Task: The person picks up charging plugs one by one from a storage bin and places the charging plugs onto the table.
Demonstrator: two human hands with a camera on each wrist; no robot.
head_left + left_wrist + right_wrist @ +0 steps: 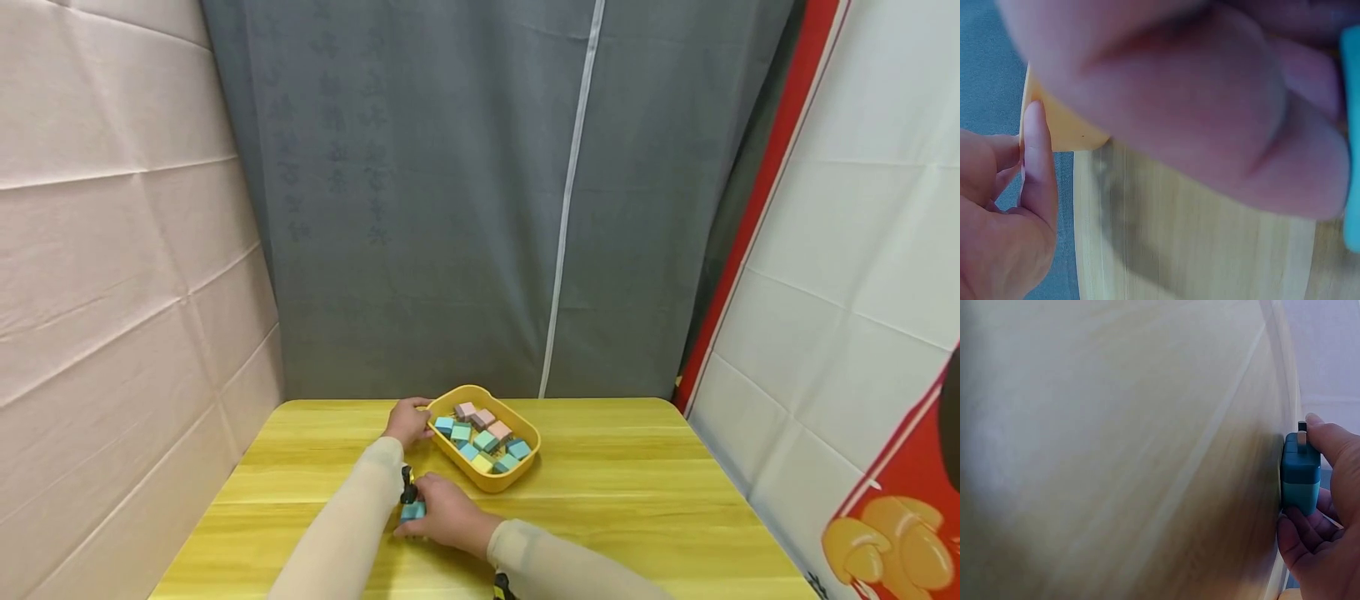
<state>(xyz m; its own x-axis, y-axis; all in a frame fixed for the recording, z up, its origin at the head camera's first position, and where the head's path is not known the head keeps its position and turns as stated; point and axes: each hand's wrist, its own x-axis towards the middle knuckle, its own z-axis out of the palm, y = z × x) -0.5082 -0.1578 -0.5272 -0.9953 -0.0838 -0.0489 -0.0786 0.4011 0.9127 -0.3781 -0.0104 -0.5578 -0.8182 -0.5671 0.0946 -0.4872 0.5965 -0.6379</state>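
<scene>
A yellow basket (522, 477) stands on the table, holding several small two-tone blocks (486, 441) in pink, blue, green and yellow. My left hand (408, 422) pinches the basket's left rim; in the left wrist view its thumb and fingers (1038, 165) lie on either side of that rim. Nearer to me, my right hand (453, 514) grips a blue two-tone charger plug (1301, 475) between thumb and fingers, low at the table. Flat metal prongs stick out of its end in the right wrist view. The right hand's blurred fingers fill the top of the left wrist view.
The yellow wood-grain table (637, 492) reaches back to a grey curtain (420, 208). Pale cloth walls (135, 250) stand on the left and right. A red printed panel (900, 508) hangs at the lower right.
</scene>
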